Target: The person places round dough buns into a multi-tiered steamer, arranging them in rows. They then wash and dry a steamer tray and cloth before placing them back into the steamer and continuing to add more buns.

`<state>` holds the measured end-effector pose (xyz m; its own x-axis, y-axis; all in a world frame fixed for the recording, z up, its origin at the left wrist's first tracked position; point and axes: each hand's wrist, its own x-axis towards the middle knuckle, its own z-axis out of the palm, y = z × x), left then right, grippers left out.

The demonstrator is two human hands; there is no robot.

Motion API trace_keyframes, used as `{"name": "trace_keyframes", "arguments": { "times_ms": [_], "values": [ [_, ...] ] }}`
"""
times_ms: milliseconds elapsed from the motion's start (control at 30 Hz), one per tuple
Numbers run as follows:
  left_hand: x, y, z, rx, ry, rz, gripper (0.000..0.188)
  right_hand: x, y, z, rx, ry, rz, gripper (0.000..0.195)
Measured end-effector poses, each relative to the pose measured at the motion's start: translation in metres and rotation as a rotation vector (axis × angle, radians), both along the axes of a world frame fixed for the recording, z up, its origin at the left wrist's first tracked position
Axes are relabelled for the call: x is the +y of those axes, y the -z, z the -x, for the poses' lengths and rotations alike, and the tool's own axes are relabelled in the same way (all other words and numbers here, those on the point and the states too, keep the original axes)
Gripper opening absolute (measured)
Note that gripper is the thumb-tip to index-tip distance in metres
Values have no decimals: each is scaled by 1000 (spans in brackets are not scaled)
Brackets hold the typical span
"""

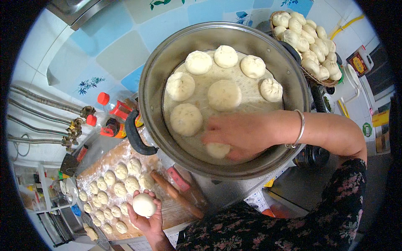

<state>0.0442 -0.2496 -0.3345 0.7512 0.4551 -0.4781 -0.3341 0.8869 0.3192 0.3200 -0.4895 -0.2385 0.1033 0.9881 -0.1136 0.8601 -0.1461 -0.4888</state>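
A large metal steamer pot [176, 169] stands before me with a perforated liner [216, 67] at its bottom. Several pale filled buns lie on the liner in a ring, with one bun [224, 95] in the middle. My right hand [248, 133] reaches into the pot from the right, slightly blurred. Its fingers are around a bun [217, 150] on the near side; whether they grip or only touch it cannot be told. In my left hand [147, 216], over the floured board [169, 207], rests a smooth round bun [144, 205].
Rows of pleated buns [120, 171] cover the board, beside a wooden rolling pin [176, 193] and a cleaver with a red handle [178, 178]. Red-capped bottles [108, 100] stand close to the pot's black handle [138, 135]. A heaped basket of buns [309, 44] sits at the far right.
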Motion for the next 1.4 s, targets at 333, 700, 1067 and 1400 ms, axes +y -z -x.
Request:
{"name": "trace_keyframes", "arguments": {
  "times_ms": [333, 700, 1067, 1400],
  "values": [
    [1, 5, -4, -20, 49, 14, 45, -3, 2, 2, 34, 124, -15, 42],
    [-1, 5, -8, -33, 52, 44, 46, -80, -17, -13, -19, 196, 247, 61],
    [0, 4, -5, -72, 64, 17, 46, -54, -26, -5, 103, 159, 279, 53],
    [4, -10, -14, -140, 99, -13, 47, -49, -21, -5, 89, 110, 343, 53]
  ]
}}
